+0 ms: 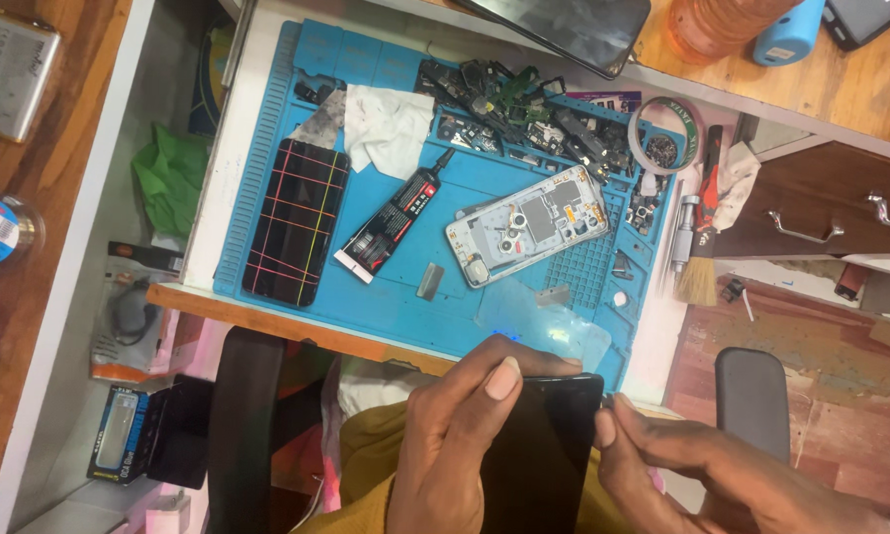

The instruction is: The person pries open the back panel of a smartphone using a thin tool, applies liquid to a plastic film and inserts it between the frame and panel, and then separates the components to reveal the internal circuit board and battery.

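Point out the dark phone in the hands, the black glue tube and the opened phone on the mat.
dark phone [544, 445], head view, middle of its black face.
glue tube [391, 220], head view, middle of its body.
opened phone [529, 225], head view, centre of its exposed inside.

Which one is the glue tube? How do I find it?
Look at the blue mat on the desk. The glue tube lies slanted mid-mat, between the striped black screen and the opened phone. It is the only black tube, with a thin nozzle.
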